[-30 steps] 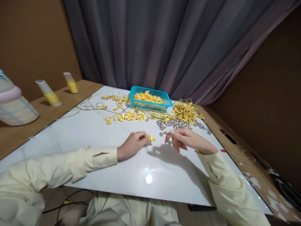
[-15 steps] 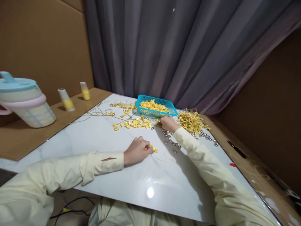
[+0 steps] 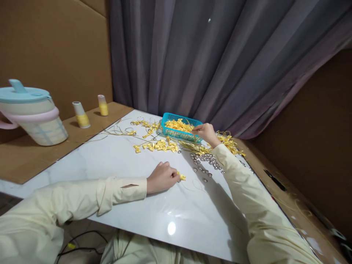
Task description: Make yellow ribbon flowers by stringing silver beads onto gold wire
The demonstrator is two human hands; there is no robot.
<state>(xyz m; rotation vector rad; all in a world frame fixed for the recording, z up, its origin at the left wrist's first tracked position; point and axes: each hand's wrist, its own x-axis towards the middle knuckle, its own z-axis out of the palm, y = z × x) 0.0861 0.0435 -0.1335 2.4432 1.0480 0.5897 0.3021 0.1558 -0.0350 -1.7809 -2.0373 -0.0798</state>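
My left hand (image 3: 164,177) rests on the white tabletop with its fingers closed on a small yellow ribbon bow (image 3: 182,177). A thin thread trails from near the bow to the right. My right hand (image 3: 206,133) is at the front right corner of a turquoise basket (image 3: 181,136), fingertips pinched together; what is between them is too small to make out. Yellow bows (image 3: 177,125) fill the basket. Below that hand lie a bundle of gold cords (image 3: 191,146) and a scatter of small silvery beads or rings (image 3: 209,160).
Several loose yellow bows (image 3: 162,145) lie left of the cords, and a pile of bows (image 3: 230,142) is at the right. A lidded cup (image 3: 41,124) and yellow thread spools (image 3: 82,118) stand at left. A dark pen-like tool (image 3: 275,179) lies on the right ledge.
My right hand has risen from the gold cords to the basket's right corner, uncovering more silvery pieces. My left hand keeps its hold on the bow. The view has shifted slightly.
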